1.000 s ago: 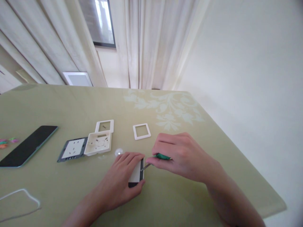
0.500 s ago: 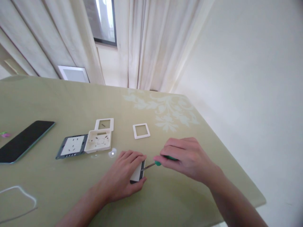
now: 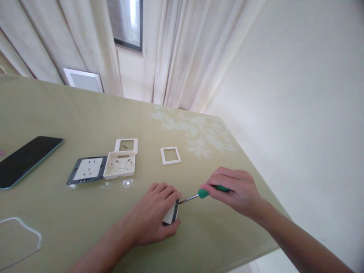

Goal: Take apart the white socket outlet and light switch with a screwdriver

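My left hand (image 3: 159, 212) is closed over a wall switch or socket plate (image 3: 170, 213), white in the middle with a dark border, low on the table. The hand covers much of it, so its exact kind cannot be told. In my right hand (image 3: 234, 191) is a screwdriver (image 3: 203, 192) with a green handle and a metal shaft. Its tip meets the dark right edge of the plate. Beyond my hands lies a square white frame (image 3: 171, 162).
To the left are a socket panel (image 3: 87, 169), a white mounting box (image 3: 120, 171) and a second white frame (image 3: 126, 140) holding a small dark piece. A phone (image 3: 30, 159) and a white cord (image 3: 25, 228) lie farther left on the table (image 3: 91, 125). A wall (image 3: 313, 113) stands at right.
The plate and my left hand sit slightly farther right. My right hand has drawn rightward with the screwdriver, and more of its handle and shaft shows. The whole view has shifted a little.
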The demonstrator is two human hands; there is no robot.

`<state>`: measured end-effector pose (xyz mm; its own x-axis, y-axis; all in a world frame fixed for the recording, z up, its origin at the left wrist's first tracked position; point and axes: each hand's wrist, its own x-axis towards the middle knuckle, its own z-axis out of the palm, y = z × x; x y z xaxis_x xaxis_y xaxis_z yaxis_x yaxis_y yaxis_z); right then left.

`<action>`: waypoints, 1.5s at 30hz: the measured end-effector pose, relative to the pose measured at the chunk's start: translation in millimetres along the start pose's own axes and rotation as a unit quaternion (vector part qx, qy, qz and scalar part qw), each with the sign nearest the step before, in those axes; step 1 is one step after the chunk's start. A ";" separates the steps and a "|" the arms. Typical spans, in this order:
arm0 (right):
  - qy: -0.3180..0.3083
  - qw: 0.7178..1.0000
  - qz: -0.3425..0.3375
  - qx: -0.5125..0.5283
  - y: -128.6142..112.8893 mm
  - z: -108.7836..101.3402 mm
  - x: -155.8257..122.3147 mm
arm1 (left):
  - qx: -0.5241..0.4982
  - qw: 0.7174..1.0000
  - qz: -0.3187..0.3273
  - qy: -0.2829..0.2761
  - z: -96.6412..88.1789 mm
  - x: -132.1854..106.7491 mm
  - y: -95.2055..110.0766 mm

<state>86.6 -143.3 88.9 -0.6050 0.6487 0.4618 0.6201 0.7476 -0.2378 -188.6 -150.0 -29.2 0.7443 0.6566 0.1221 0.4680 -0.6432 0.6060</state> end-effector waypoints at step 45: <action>-0.017 0.988 0.029 -0.152 -30.3 52.6 -135.4 | 0.009 1.000 -0.009 0.028 2.9 1.0 -6.0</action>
<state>123.5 -246.3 -11.3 -0.5771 0.6974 0.4250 0.7725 0.6349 0.0071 -189.3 -146.7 -35.0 0.7082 0.6886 0.1560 0.4900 -0.6383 0.5937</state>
